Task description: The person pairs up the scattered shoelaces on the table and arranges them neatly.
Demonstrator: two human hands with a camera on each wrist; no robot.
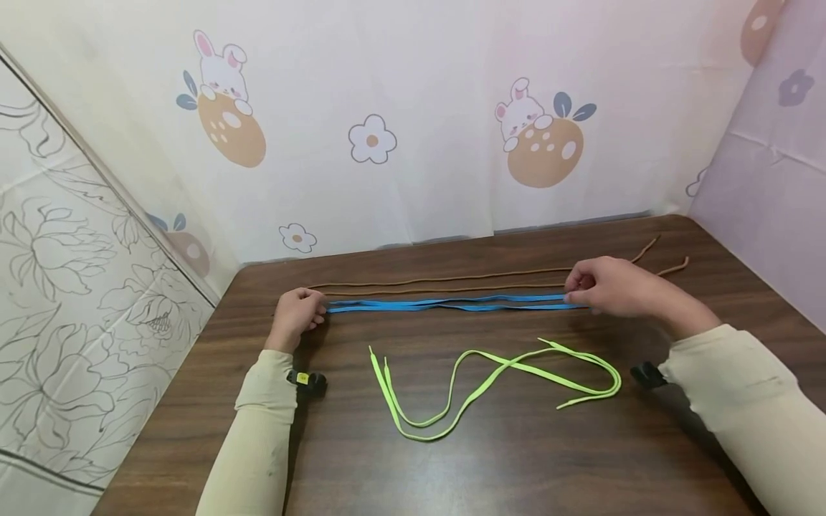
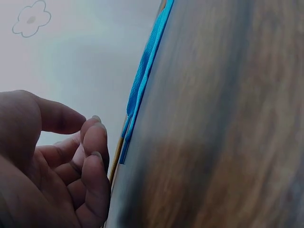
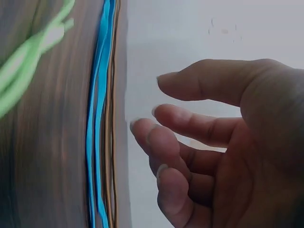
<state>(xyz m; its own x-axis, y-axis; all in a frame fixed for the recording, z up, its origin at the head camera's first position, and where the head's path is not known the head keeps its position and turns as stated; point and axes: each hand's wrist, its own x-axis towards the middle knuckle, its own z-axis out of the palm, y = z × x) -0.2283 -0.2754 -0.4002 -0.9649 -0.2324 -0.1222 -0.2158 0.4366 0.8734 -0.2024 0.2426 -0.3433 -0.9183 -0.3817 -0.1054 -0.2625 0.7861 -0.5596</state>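
Observation:
Two flat blue shoelaces (image 1: 413,306) lie stretched side by side across the table. My left hand (image 1: 298,313) is at their left end, its fingers loosely curled and the thumb tip close to the index finger. In the left wrist view, the blue lace tips (image 2: 124,152) lie on the wood just beyond those fingertips, with nothing between them. At the right end, my right hand (image 1: 609,287) hovers over the laces and hides their ends. Its thumb (image 3: 190,80) stands apart from the bent fingers, which hold nothing.
Two thin brown laces (image 1: 445,279) run behind the blue ones, their right ends angled back past my right hand. Nearer me, two neon yellow-green laces (image 1: 477,390) lie in loose curves on the wooden table (image 1: 490,473). A patterned curtain (image 1: 426,179) hangs behind the table.

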